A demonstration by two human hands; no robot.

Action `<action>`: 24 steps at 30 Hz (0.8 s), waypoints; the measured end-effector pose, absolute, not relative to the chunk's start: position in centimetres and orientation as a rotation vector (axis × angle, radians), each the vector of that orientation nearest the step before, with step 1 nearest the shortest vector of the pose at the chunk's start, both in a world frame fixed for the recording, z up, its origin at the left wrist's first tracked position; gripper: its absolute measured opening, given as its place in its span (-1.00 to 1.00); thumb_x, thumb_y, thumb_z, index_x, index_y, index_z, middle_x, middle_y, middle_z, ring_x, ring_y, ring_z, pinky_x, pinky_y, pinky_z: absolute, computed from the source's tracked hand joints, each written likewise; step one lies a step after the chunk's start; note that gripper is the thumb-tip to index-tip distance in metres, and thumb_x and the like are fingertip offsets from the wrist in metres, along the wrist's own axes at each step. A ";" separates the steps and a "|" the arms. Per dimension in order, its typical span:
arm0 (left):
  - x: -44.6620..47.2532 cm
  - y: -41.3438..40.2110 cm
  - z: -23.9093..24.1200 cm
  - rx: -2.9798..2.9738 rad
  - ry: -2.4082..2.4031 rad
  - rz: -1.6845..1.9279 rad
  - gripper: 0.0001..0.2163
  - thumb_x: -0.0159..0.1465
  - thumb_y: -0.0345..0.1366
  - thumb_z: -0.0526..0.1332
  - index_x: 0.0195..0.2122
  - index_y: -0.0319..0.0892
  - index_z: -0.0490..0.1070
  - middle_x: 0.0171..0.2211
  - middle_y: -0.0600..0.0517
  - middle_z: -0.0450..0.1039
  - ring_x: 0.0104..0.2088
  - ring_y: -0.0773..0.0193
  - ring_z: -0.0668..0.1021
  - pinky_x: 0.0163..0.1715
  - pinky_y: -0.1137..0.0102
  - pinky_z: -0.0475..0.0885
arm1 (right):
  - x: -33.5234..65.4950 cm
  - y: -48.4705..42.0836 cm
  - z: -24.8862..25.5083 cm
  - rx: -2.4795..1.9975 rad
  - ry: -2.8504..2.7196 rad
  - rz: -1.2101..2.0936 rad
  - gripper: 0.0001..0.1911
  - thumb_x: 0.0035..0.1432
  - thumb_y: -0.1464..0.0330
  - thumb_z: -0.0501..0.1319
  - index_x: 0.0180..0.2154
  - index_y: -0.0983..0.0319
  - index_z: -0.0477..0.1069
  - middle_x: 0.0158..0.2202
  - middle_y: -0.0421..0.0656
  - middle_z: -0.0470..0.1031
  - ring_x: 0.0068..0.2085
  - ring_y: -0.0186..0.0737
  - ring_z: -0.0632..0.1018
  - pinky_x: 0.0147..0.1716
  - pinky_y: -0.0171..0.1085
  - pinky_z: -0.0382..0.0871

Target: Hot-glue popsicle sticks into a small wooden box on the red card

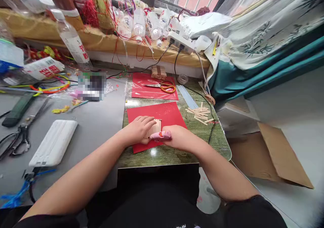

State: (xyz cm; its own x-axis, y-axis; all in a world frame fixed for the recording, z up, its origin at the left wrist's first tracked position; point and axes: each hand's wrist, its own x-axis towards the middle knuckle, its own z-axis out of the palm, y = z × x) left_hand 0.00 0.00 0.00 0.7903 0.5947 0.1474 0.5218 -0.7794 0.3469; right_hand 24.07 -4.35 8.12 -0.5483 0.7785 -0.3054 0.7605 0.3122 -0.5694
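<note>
The person's left hand (138,129) is lying flat, fingers extended, over a small panel of pale wooden sticks (157,124). The right hand (176,136) is gripping a pink tube (160,135), which is pointing left across the panel's near edge; whether its tip is touching the wood cannot be told. The panel is resting on a red sheet (169,111) on a green wood-patterned table (162,159). Beyond, orange-handled scissors (159,85) are lying on a second red sheet (141,92), with a bundle of sticks (158,73) sitting at its far edge. To the right, loose sticks (200,113) are scattering beside blue strips (187,97). Further back, plastic bottles (139,22) and a white power strip (181,42) are crowding a windowsill ledge (101,35).
</note>
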 end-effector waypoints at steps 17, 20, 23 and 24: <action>-0.4 0.1 -0.6 2.672 0.832 0.405 -0.30 0.20 -0.21 0.36 0.36 -0.26 0.28 0.38 -0.27 0.32 0.37 -0.19 0.37 0.35 0.01 0.24 | 25.8 -5.2 7.9 -1.561 -2.175 1.211 -0.85 0.22 0.25 0.34 -0.29 0.21 0.56 -0.39 -0.22 0.56 -0.39 -0.24 0.50 -0.38 -0.28 0.29; -0.5 0.2 -0.6 2.648 0.829 0.394 -0.26 0.18 -0.20 0.37 0.39 -0.24 0.24 0.39 -0.27 0.30 0.38 -0.20 0.36 0.36 0.00 0.23 | 27.2 -5.6 8.2 -1.493 -1.974 1.377 -0.71 0.29 0.24 0.29 -0.01 0.16 0.64 -0.11 -0.12 0.69 -0.17 -0.10 0.63 -0.19 -0.19 0.47; -0.6 0.3 -0.6 2.622 0.831 0.390 -0.24 0.20 -0.17 0.37 0.41 -0.20 0.20 0.39 -0.26 0.30 0.38 -0.20 0.35 0.37 -0.02 0.22 | 29.1 -5.8 8.6 -1.427 -1.798 1.398 -0.62 0.32 0.27 0.28 0.13 0.10 0.61 0.14 -0.11 0.65 0.13 -0.02 0.62 0.14 -0.06 0.47; -0.6 0.4 -0.6 2.613 0.831 0.388 -0.24 0.20 -0.17 0.37 0.41 -0.19 0.19 0.39 -0.25 0.31 0.38 -0.20 0.35 0.37 -0.02 0.22 | 29.8 -5.8 8.6 -1.431 -1.753 1.344 -0.61 0.32 0.27 0.28 0.15 0.10 0.60 0.18 -0.11 0.63 0.16 -0.01 0.61 0.18 -0.04 0.45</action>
State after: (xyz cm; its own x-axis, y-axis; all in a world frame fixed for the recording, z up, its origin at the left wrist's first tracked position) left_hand -0.58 0.39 -0.65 0.7880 0.5981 0.1464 0.4961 -0.7575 0.4244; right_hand 29.85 -5.82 8.58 -0.3190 0.9275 -0.1950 0.4291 -0.0421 -0.9023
